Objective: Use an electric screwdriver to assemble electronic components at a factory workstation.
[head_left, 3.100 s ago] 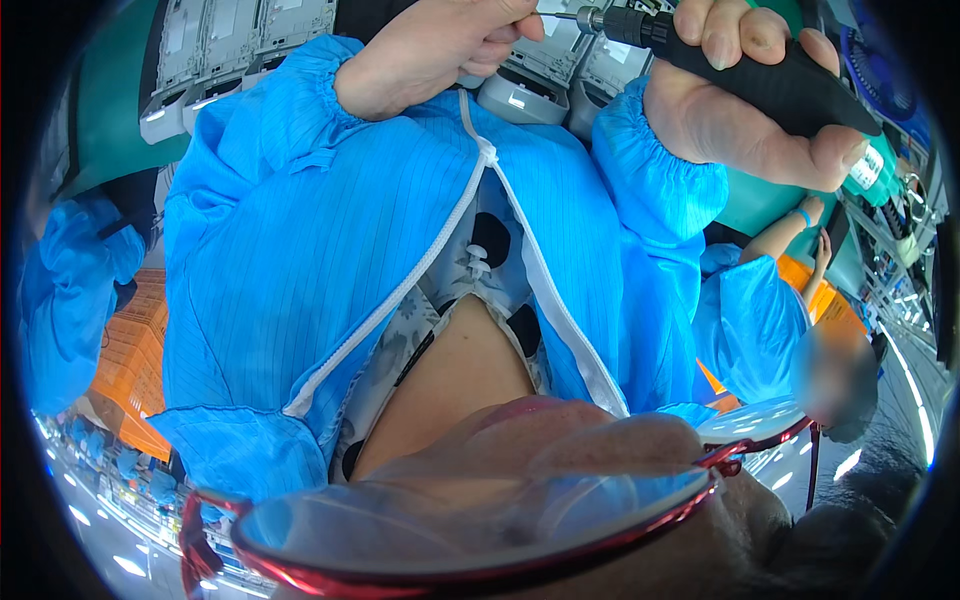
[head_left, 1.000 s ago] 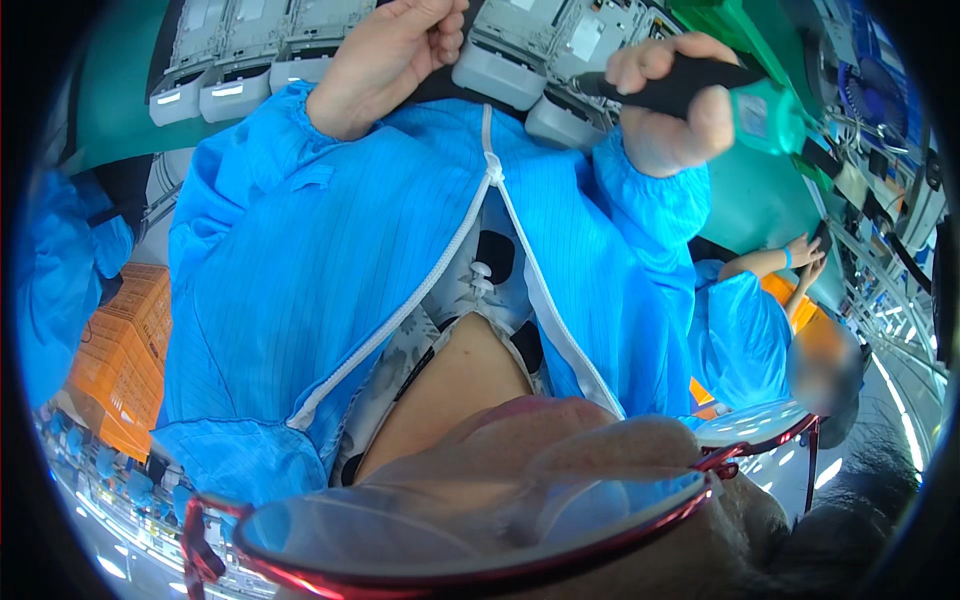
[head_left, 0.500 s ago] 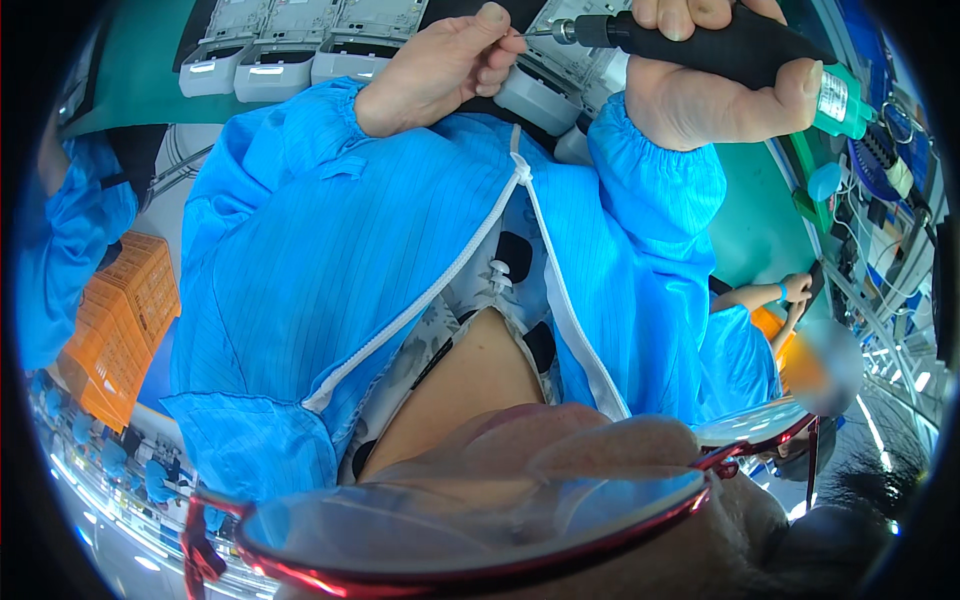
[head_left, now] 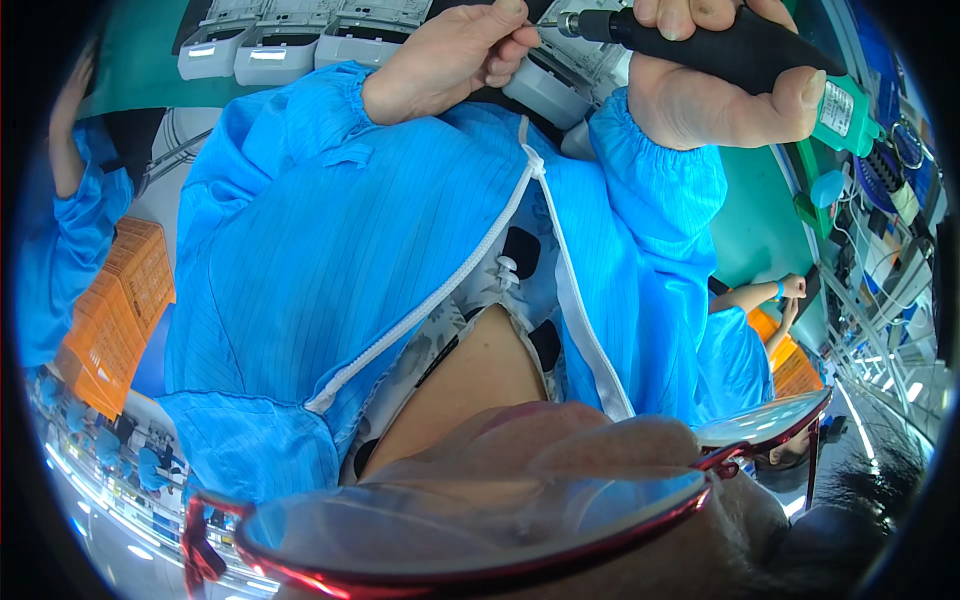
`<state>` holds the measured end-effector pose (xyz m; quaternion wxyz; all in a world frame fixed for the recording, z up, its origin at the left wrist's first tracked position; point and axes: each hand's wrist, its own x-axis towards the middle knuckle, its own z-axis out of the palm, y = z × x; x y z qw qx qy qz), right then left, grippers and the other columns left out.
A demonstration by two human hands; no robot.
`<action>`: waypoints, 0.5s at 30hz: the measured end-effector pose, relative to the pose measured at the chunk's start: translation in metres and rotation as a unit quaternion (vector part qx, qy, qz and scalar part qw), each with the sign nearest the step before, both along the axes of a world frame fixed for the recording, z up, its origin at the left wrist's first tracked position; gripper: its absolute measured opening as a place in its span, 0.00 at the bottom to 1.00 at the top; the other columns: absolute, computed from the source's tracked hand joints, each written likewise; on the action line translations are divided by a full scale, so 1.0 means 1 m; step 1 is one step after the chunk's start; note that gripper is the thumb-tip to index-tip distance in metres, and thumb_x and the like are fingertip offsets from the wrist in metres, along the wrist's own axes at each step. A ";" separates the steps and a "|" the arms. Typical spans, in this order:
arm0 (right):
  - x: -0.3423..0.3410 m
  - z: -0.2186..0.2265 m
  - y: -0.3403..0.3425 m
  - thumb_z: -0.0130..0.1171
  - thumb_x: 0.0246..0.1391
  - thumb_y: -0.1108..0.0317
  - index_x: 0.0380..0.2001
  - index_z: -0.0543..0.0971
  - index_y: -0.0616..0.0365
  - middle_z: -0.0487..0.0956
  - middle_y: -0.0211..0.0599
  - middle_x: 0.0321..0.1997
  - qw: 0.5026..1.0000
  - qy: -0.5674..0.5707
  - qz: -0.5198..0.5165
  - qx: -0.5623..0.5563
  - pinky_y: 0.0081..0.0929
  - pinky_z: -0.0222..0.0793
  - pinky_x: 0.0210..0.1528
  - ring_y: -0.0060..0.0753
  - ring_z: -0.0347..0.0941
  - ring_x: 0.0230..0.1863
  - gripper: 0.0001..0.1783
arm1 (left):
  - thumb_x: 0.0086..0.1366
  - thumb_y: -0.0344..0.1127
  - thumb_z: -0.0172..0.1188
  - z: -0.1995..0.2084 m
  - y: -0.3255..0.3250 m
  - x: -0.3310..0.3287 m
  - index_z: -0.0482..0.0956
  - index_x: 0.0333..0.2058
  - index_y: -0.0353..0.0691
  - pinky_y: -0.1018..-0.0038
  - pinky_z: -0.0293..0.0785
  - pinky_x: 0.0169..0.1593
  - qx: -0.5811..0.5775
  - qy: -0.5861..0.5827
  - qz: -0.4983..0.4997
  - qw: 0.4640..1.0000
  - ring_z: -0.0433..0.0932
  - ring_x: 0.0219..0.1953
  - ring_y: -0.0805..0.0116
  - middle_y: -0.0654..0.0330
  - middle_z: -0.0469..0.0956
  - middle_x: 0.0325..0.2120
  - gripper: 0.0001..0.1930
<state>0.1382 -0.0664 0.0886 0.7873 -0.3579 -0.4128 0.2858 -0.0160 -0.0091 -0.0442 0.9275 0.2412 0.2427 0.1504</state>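
A: where's the electric screwdriver [head_left: 725, 52] at?
B: wrapped in the right hand [head_left: 705, 105], long axis running sideways, bit [head_left: 547, 24] aimed at the left hand [head_left: 440, 72].
A: lefty pinching anything?
B: can't tell tbh, it's curled right at the bit's tip

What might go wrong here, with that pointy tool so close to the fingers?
Two things, perhaps. The right hand grips a black-and-green driver whose thin bit points right at the left hand's fingertips, so a slip might poke them. And if the driver dropped, it could scratch the grey housings near the hands.
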 end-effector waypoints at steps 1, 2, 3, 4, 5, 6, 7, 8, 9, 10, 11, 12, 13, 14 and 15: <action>-0.003 0.003 0.000 0.52 0.63 0.36 0.50 0.79 0.56 0.82 0.36 0.30 1.000 0.000 0.001 -0.015 0.36 0.75 0.30 0.32 0.75 0.24 0.33 | 0.79 0.53 0.50 0.000 0.001 0.000 0.76 0.32 0.39 0.78 0.63 0.27 0.005 -0.002 -0.003 1.000 0.64 0.22 0.76 0.65 0.69 0.21 0.23; -0.001 0.000 0.001 0.52 0.63 0.36 0.50 0.79 0.56 0.82 0.36 0.30 1.000 0.000 0.002 -0.017 0.36 0.75 0.30 0.32 0.75 0.24 0.33 | 0.79 0.54 0.49 0.000 0.001 0.000 0.76 0.32 0.39 0.79 0.62 0.27 0.009 -0.005 -0.006 1.000 0.64 0.22 0.76 0.65 0.69 0.21 0.24; 0.004 -0.006 0.003 0.52 0.64 0.36 0.50 0.79 0.56 0.82 0.36 0.30 1.000 -0.020 0.008 0.003 0.36 0.75 0.30 0.32 0.75 0.23 0.33 | 0.79 0.54 0.49 0.000 0.001 0.000 0.76 0.32 0.39 0.79 0.62 0.27 0.008 -0.006 -0.006 1.000 0.64 0.22 0.76 0.65 0.69 0.21 0.24; 0.007 -0.012 0.004 0.51 0.64 0.36 0.50 0.79 0.57 0.82 0.36 0.31 0.999 -0.039 0.014 0.024 0.37 0.75 0.30 0.32 0.74 0.23 0.33 | 0.79 0.54 0.49 0.001 0.001 0.001 0.76 0.32 0.39 0.79 0.62 0.27 0.008 -0.006 -0.007 1.000 0.64 0.22 0.76 0.66 0.69 0.21 0.24; 0.011 -0.017 0.004 0.51 0.64 0.36 0.50 0.79 0.57 0.82 0.36 0.31 0.999 -0.040 0.014 0.023 0.37 0.75 0.30 0.32 0.74 0.23 0.33 | 0.79 0.54 0.48 0.001 0.001 0.001 0.75 0.32 0.39 0.79 0.61 0.26 0.008 -0.007 -0.009 1.000 0.63 0.21 0.76 0.66 0.68 0.20 0.24; 0.009 -0.019 0.006 0.51 0.64 0.36 0.50 0.78 0.57 0.81 0.37 0.31 0.998 -0.038 0.016 0.037 0.37 0.74 0.30 0.32 0.74 0.23 0.33 | 0.79 0.54 0.48 0.001 0.002 0.001 0.75 0.32 0.39 0.79 0.61 0.26 0.007 -0.006 -0.009 1.000 0.63 0.21 0.76 0.66 0.68 0.20 0.24; 0.008 -0.020 0.008 0.51 0.64 0.36 0.50 0.78 0.57 0.81 0.37 0.31 0.998 -0.035 0.017 0.051 0.38 0.74 0.29 0.33 0.74 0.23 0.33 | 0.79 0.55 0.48 0.001 0.004 0.000 0.75 0.32 0.40 0.79 0.61 0.26 0.011 0.000 -0.014 1.000 0.62 0.21 0.76 0.66 0.68 0.20 0.25; 0.007 -0.018 0.006 0.51 0.64 0.36 0.50 0.78 0.57 0.81 0.37 0.31 0.998 -0.035 0.018 0.050 0.38 0.74 0.29 0.33 0.74 0.23 0.33 | 0.79 0.55 0.47 0.001 0.005 -0.001 0.75 0.31 0.40 0.78 0.61 0.26 0.015 0.006 -0.020 1.000 0.62 0.21 0.76 0.66 0.68 0.20 0.25; 0.004 -0.010 0.003 0.52 0.64 0.37 0.51 0.78 0.57 0.81 0.38 0.32 0.999 -0.031 0.029 0.032 0.38 0.73 0.29 0.34 0.74 0.23 0.33 | 0.79 0.55 0.47 0.002 0.004 -0.001 0.75 0.31 0.40 0.78 0.61 0.26 0.014 0.006 -0.020 1.000 0.62 0.21 0.76 0.66 0.68 0.20 0.25; 0.001 -0.006 0.002 0.52 0.64 0.37 0.51 0.78 0.58 0.81 0.39 0.32 0.999 -0.027 0.041 0.013 0.39 0.73 0.29 0.35 0.74 0.23 0.33 | 0.79 0.55 0.46 0.003 0.003 0.000 0.74 0.31 0.40 0.78 0.61 0.26 0.014 0.011 -0.013 1.000 0.62 0.21 0.76 0.66 0.68 0.20 0.25; -0.001 -0.007 0.003 0.52 0.64 0.37 0.51 0.78 0.58 0.81 0.39 0.32 0.999 -0.027 0.041 0.012 0.39 0.73 0.29 0.35 0.74 0.23 0.33 | 0.80 0.55 0.46 0.003 0.002 0.000 0.74 0.30 0.40 0.78 0.60 0.26 0.014 0.016 -0.005 1.000 0.61 0.20 0.76 0.66 0.67 0.20 0.25; -0.002 -0.007 0.002 0.52 0.63 0.37 0.51 0.77 0.58 0.81 0.39 0.32 0.999 -0.024 0.043 0.020 0.39 0.73 0.29 0.35 0.74 0.24 0.33 | 0.80 0.55 0.46 0.001 0.003 0.000 0.74 0.30 0.40 0.78 0.60 0.26 0.014 0.015 -0.006 1.000 0.61 0.20 0.76 0.66 0.67 0.20 0.25; -0.003 -0.007 0.002 0.53 0.63 0.38 0.51 0.77 0.58 0.81 0.40 0.33 0.998 -0.022 0.046 0.027 0.40 0.73 0.30 0.36 0.74 0.24 0.32 | 0.80 0.55 0.45 -0.004 0.004 -0.001 0.75 0.33 0.40 0.78 0.61 0.26 0.027 0.008 -0.013 1.000 0.61 0.21 0.76 0.66 0.68 0.21 0.25; -0.003 -0.005 0.002 0.53 0.63 0.38 0.51 0.77 0.58 0.81 0.40 0.33 0.998 -0.023 0.045 0.027 0.40 0.73 0.30 0.36 0.74 0.24 0.32 | 0.80 0.55 0.45 -0.007 0.004 -0.002 0.76 0.36 0.39 0.78 0.61 0.26 0.039 0.001 -0.019 0.999 0.62 0.22 0.76 0.66 0.69 0.22 0.24; -0.001 -0.005 0.000 0.53 0.63 0.38 0.52 0.77 0.58 0.81 0.40 0.33 0.998 -0.028 0.048 0.014 0.40 0.73 0.30 0.35 0.74 0.24 0.33 | 0.80 0.55 0.45 -0.006 0.004 -0.001 0.76 0.36 0.39 0.78 0.61 0.26 0.038 0.000 -0.019 0.999 0.62 0.22 0.76 0.66 0.69 0.22 0.24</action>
